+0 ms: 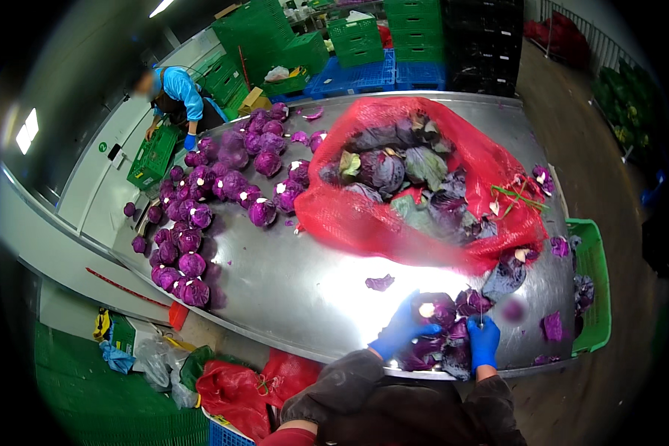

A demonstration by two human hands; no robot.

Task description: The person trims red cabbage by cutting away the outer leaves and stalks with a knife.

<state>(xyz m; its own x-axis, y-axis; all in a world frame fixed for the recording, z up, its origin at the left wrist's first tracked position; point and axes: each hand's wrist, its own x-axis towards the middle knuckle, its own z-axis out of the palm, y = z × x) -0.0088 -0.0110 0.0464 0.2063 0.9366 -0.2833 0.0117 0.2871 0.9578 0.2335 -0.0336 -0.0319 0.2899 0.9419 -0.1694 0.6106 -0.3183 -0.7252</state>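
At the table's near edge, my left hand (400, 327), in a blue glove, curls around the side of a red cabbage (442, 311) with a pale cut stem facing up. My right hand (484, 344), also gloved in blue, is closed just right of it among loose purple leaves (457, 357). A thin metal piece (482, 321) shows at its fingertips; its full shape is hidden. Beyond my hands lies an open red mesh sack (334, 219) holding untrimmed red cabbages (383, 172). Many trimmed purple cabbages (201, 215) cover the table's left side.
The steel table (297, 290) carries scattered leaf scraps (380, 282). A green crate (593, 297) stands against its right end. Across the far left corner, a person in blue sleeves (180, 91) handles another green crate (152, 157). Red sacks (234, 390) lie below the near left edge.
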